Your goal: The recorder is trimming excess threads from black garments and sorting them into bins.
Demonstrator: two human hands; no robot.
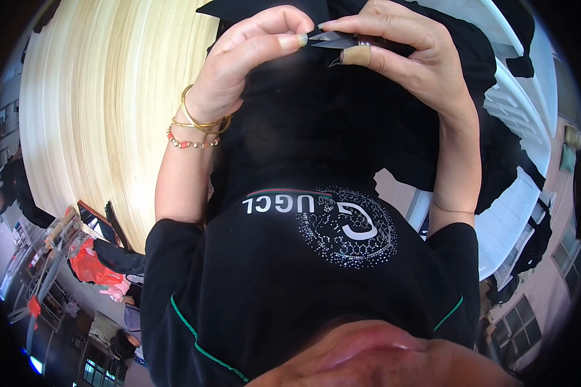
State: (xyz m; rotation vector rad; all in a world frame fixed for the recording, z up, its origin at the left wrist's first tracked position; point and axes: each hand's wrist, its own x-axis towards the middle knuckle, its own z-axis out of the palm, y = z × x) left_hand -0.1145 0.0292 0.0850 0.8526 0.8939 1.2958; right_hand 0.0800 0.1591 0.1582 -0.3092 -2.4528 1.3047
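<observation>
My right hand [406, 55] grips small thread snips [334, 40], their pointed blades slightly apart and aimed at my left fingertips. A tan wrap covers the end of its thumb. Opposite the blades, my left hand [258, 48] is closed in a pinch of thumb and forefinger. What lies between those fingertips is too small and dark to make out. Black cloth [290, 109] spreads beneath both hands and down toward my body.
A pale wood-grain table [110, 116] takes up the left side. White plastic crates [519, 119] stand on the right, with black cloth hanging over them. A red bag [93, 264] and other clutter lie at the lower left. A dark-clad person [19, 190] is at the far left.
</observation>
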